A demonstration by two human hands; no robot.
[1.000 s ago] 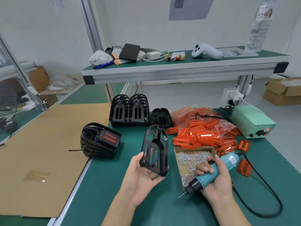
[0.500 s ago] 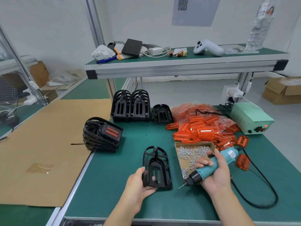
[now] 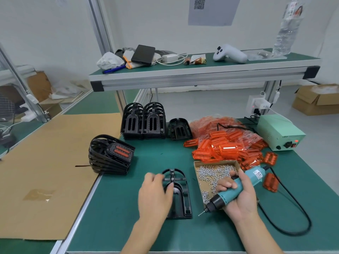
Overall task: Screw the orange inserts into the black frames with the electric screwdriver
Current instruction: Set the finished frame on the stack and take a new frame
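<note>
On green mat (image 3: 128, 217), cardboard tray (image 3: 199, 165) holding screws (image 3: 214, 174)

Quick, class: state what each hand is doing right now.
Left hand: open, fingers resting on the black frame, not gripping.
Right hand: closed around the electric screwdriver.

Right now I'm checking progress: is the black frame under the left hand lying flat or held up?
Lying flat. The black frame rests on the green mat, left hand over it.
</note>
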